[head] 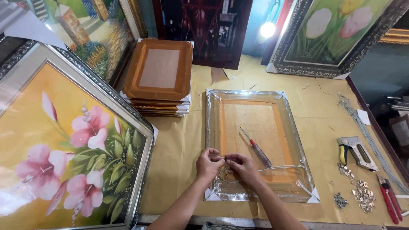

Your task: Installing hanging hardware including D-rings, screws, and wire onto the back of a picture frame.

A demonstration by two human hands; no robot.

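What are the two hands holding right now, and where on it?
Both hands, left hand and right hand, pinch the hanging wire at its looped end, over the wrapped frame.

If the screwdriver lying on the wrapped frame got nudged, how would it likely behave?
The screwdriver would probably roll: its shaft and handle look round, and it lies loose on the plastic-wrapped frame. That glossy wrap likely gives little grip, so it may also slide. It looks stiff and light for one hand; both hands, left and right, pinch a thin wire nearby.
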